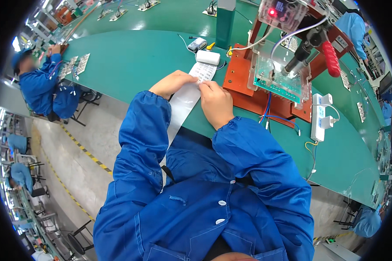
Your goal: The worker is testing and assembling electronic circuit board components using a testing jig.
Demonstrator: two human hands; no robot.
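Both hands pinch label strip: left hand steadies backing, right hand grip peels sticker, roll on counter.

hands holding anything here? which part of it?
Both hands, left hand and right hand, pinch the white label strip near its printed end, just short of the roll on the green bench. Exact finger grip is too small to tell.

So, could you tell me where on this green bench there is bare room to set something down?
The widest bare patch of the green bench lies left of the label strip, reaching toward the circuit boards by the co-worker. A smaller one lies right of the white power strip. It is crowded around both hands, left hand and right hand, and the orange test fixture.
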